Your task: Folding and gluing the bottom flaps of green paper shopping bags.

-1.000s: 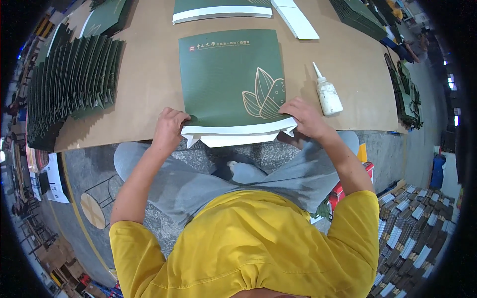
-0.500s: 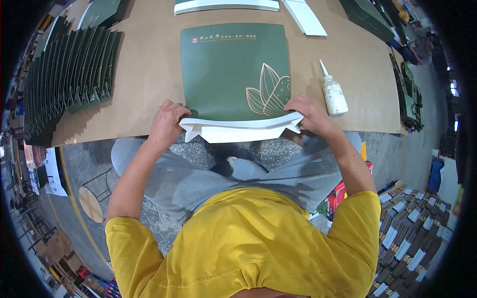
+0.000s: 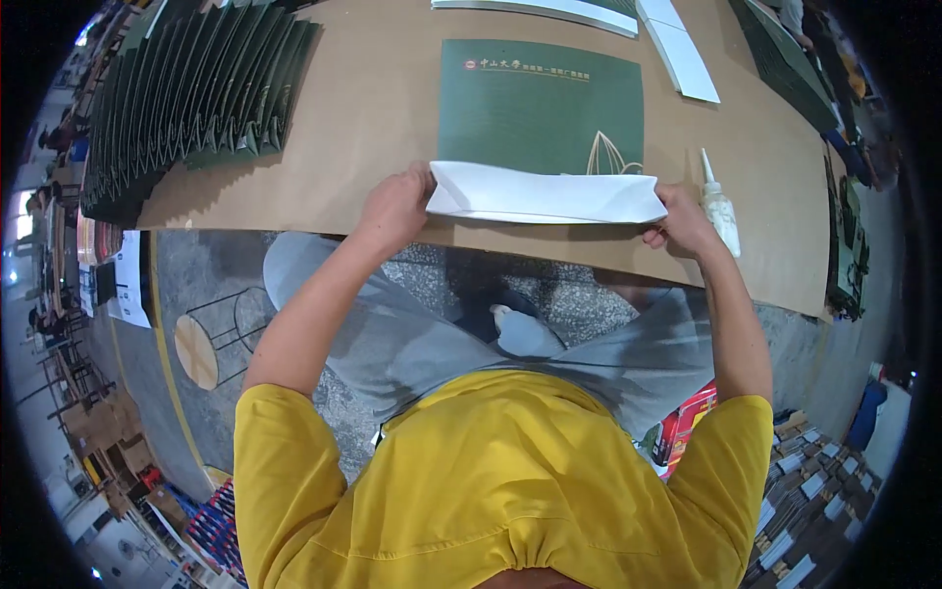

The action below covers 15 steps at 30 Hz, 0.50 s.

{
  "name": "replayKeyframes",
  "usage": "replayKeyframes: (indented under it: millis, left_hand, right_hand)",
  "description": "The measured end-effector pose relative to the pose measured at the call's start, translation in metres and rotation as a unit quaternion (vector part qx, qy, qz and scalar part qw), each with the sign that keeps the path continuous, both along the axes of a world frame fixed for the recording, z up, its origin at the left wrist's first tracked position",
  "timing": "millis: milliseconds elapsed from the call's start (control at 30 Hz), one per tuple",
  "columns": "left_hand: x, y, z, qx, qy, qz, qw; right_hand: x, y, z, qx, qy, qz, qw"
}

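Head view, looking down. Green printed sheet (image 3: pixel 535 103) lies flat on brown-paper-covered table (image 3: pixel 392 108), near its front edge, directly ahead of the person. Its near part is folded up and back, showing a white underside as a long flap (image 3: pixel 545 194) across the sheet's lower edge; the flap covers part of the leaf motif.

L hand (image 3: pixel 397 206): fingers closed on flap's left end, thumb side on top, pinching the white paper at the corner. R hand (image 3: pixel 679 221): fingers curled round flap's right end, gripping it; fingertips under the paper, not visible. Both hands sit at table's front edge, well apart, flap spanning between them.

Just beside R hand, on its right: white glue bottle (image 3: pixel 719 208) w/ pointed nozzle, lying on table, nozzle pointing away from the person. Far left: row of green folded pieces (image 3: pixel 186 98) stacked overlapping, fanned. Top edge: white strips (image 3: pixel 682 49) and another green/white piece, partly cut off. Far right: more dark green stacks (image 3: pixel 785 59), blurred by lens rim.

Below table: grey trousers (image 3: pixel 392 324), yellow shirt (image 3: pixel 491 481), speckled floor (image 3: pixel 549 285).
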<state>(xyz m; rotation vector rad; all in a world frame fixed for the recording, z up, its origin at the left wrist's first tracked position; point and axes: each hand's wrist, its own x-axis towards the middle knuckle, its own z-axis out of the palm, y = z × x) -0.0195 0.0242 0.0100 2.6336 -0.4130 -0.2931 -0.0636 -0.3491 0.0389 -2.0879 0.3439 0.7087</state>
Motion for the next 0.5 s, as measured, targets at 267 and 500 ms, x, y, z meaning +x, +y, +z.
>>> replayKeyframes:
  millis: [267, 500]
  left_hand:
    - [0.004, -0.001, 0.004, 0.089, 0.037, -0.069, 0.993]
    - [-0.004, 0.005, -0.007, 0.02, -0.073, -0.092, 0.993]
  right_hand:
    - [0.007, 0.037, 0.047, 0.02, -0.342, -0.05, 0.938]
    - [0.044, 0.172, 0.013, -0.098, -0.327, 0.377, 0.861]
